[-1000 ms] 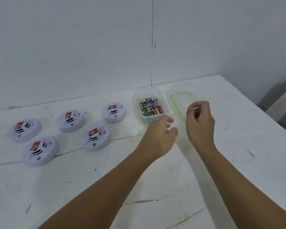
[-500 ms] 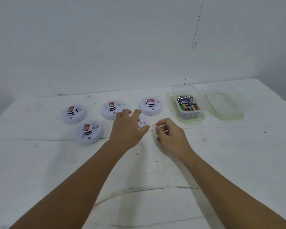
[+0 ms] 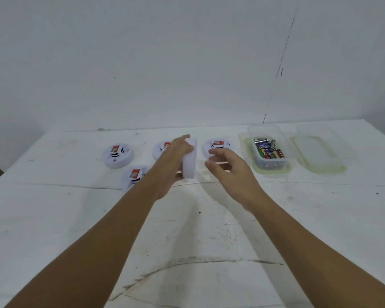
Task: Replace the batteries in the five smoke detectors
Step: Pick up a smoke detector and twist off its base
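Observation:
My left hand (image 3: 172, 161) grips a white round smoke detector (image 3: 190, 160) and holds it tilted on edge above the white table (image 3: 53, 218). My right hand (image 3: 228, 168) hovers just right of it, fingers loosely curled, holding nothing. Three other detectors with red labels lie flat on the table: one at the far left (image 3: 117, 154), one (image 3: 133, 176) partly behind my left forearm, and one (image 3: 218, 146) behind my right hand. A further detector (image 3: 161, 147) shows behind my left hand. A clear tub (image 3: 268, 150) at the right holds several batteries (image 3: 268, 148).
The tub's clear lid (image 3: 318, 152) lies flat on the table to the right of the tub. A white wall stands right behind the table's far edge. The table's left edge falls away at the far left.
My left hand has picked up the nearest detector and tipped it on edge. My right hand has risen beside it. The view shifted, so everything sits further left.

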